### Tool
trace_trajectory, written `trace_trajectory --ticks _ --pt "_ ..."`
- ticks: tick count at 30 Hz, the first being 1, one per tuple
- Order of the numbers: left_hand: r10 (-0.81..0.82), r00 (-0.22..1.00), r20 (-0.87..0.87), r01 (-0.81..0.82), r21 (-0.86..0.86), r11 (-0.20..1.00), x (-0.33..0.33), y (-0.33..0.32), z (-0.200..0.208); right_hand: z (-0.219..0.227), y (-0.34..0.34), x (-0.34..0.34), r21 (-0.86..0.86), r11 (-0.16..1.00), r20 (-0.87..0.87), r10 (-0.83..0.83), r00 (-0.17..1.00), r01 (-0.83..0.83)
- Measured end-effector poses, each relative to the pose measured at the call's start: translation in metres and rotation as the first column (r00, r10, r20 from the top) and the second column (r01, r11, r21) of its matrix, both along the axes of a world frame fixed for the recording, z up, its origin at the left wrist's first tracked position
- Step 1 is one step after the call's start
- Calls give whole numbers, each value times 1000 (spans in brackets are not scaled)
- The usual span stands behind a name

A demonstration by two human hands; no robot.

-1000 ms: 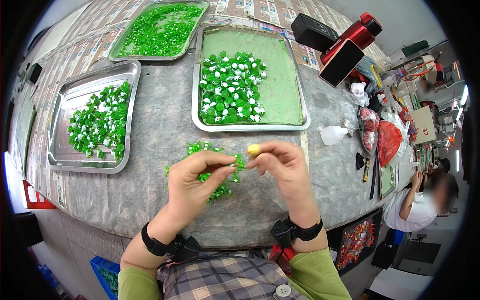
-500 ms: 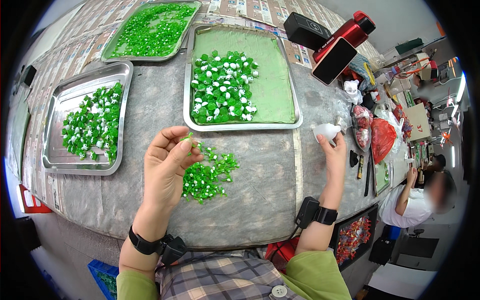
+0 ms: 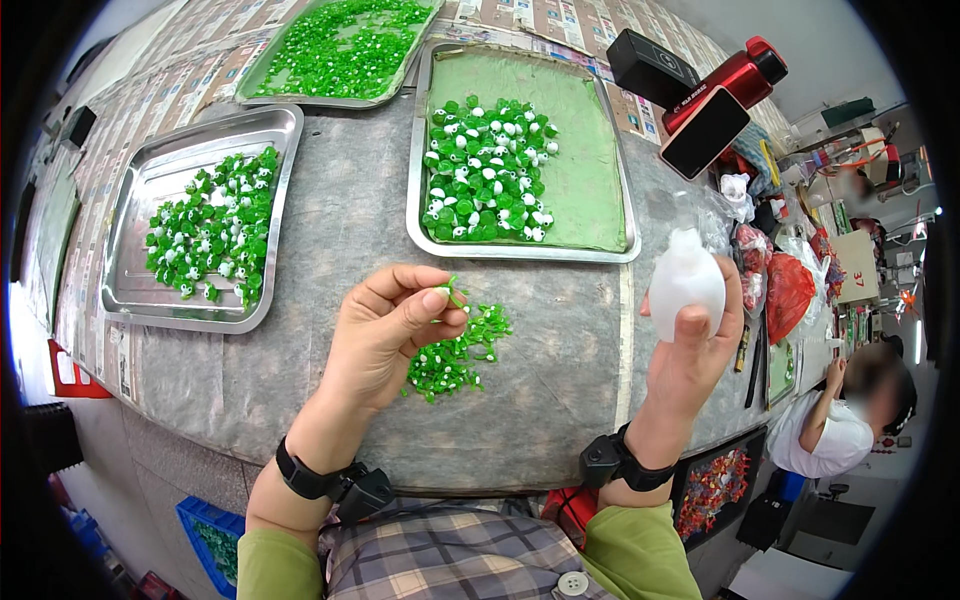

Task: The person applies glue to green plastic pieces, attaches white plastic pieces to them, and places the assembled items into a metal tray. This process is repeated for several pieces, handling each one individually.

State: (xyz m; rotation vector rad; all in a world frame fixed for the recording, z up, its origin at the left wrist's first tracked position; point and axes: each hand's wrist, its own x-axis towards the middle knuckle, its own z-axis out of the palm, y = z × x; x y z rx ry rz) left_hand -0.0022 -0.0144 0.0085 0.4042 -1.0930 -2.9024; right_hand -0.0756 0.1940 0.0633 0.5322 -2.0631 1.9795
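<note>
My left hand (image 3: 395,325) pinches a small green plastic piece (image 3: 455,291) between thumb and fingertips, above the table's middle. Beneath and just right of it lies a loose pile of small green and white pieces (image 3: 462,360). On the right, my right hand (image 3: 697,350) is wrapped round a white squeeze bottle (image 3: 688,285), held upright with its nozzle up. Beyond the hands, a metal tray (image 3: 520,253) with a green lining holds green pieces with white balls. A second metal tray (image 3: 190,322) at the left holds similar green and white pieces.
A third tray (image 3: 310,101) full of green pieces stands at the far left. At the far right are a black box (image 3: 645,68), a red flask (image 3: 735,80) and a phone (image 3: 705,133). Bags, including a red bag (image 3: 790,295), lie along the right. A co-worker (image 3: 830,420) sits there.
My right hand has lifted the squeeze bottle off the table and brought it nearer, nozzle now upward. The left hand still pinches the green piece. The whole view has shifted slightly.
</note>
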Motion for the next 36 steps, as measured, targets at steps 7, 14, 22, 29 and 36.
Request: trace_trajectory --ticks 7,14,22,29,36 --pt "-73 997 -12 73 44 996 1 2 -4 4 -36 20 -139 990 46 -19 999 25" --pt "-89 996 12 89 33 995 -1 4 -3 -4 -38 23 -34 999 -150 -34 988 30" --pt "-98 995 27 97 26 995 0 4 -3 -8 -39 22 8 1000 -190 -25 981 27" --pt "-106 994 28 105 23 994 1 3 -3 -8 -37 21 163 986 -243 10 970 31" --pt "-120 993 24 119 37 992 0 3 -4 -6 -36 19 -24 998 -153 -58 987 55"
